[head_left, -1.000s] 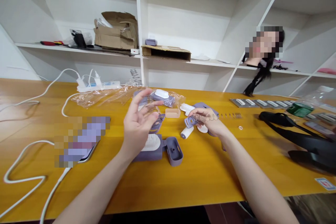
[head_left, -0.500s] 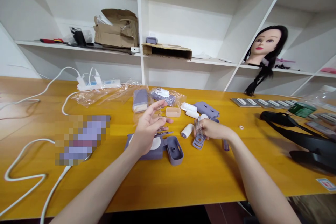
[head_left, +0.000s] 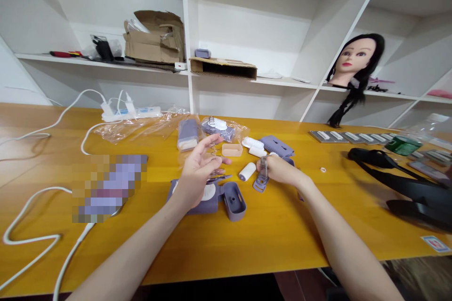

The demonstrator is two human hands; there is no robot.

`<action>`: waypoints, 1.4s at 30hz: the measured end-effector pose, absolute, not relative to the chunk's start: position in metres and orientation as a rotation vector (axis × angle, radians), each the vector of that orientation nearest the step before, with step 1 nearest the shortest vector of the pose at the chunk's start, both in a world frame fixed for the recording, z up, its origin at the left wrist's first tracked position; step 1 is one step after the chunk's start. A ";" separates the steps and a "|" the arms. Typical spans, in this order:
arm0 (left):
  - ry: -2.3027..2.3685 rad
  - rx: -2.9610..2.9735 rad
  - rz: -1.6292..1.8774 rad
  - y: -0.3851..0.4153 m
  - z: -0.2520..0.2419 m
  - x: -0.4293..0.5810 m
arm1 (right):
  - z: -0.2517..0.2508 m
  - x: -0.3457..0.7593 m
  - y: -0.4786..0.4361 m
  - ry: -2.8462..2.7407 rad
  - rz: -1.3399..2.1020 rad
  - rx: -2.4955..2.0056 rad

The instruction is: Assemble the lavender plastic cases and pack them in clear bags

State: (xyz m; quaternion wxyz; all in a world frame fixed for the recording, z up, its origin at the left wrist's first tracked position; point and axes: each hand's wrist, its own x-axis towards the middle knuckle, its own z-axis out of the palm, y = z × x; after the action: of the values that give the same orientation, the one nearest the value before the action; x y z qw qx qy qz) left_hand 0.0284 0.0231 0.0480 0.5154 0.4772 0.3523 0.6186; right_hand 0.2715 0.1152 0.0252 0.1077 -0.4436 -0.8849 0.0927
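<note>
Lilac plastic parts and white rollers lie apart on the orange wooden worktop [head_left: 282, 240], with no finished whole among them that we can make out. Our right hand [head_left: 282, 170] has its fingers [head_left: 273, 164] drawn into a narrow pinch on a slim metal coil spring [head_left: 263, 165], which stands upright on a small lilac slotted piece [head_left: 260, 184]. Our left hand [head_left: 197, 174] has its fingers [head_left: 206, 146] spread wide, with a tiny coil spring [head_left: 213, 149] showing just behind them; we cannot tell whether they grip it.

Under the left hand lies a lilac case with a white oval pad [head_left: 208, 194], with a hollow lilac cap [head_left: 234, 202] just beside it. A short white roller [head_left: 247, 171] sits between our hands, and a peach plastic tray [head_left: 232, 150] lies just beyond them. Farther back are two ribbed white rollers [head_left: 252, 143] and a lilac slotted plate [head_left: 277, 146].

These parts sit close together, but well back from the worktop's near edge. To the right, a black strap [head_left: 399, 178] lies well apart, and to the left, a white cable [head_left: 31, 240] curves beside a pixelated object [head_left: 106, 188].
</note>
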 end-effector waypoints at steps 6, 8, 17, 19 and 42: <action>0.835 1.153 1.507 0.024 0.047 0.026 | 0.035 0.278 0.115 -2.533 0.289 -1.325; 0.828 1.146 1.509 0.024 0.047 0.025 | 0.044 0.282 0.112 -2.468 0.265 -1.360; 0.804 1.186 1.421 0.021 0.044 0.031 | 0.071 0.252 0.063 -1.647 -0.143 -1.162; 0.726 1.226 1.400 0.019 0.042 0.033 | 0.071 0.232 0.045 -1.816 0.046 -1.046; 0.981 2.168 0.807 0.020 0.067 -0.027 | 0.064 0.209 0.030 -2.165 0.717 -1.032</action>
State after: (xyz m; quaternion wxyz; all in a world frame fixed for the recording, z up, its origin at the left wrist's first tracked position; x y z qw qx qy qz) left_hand -0.0268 0.0199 0.0670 0.3094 0.8206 0.3711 0.3054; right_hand 0.2095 0.0298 0.0639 0.3137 -0.3913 -0.8213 0.2720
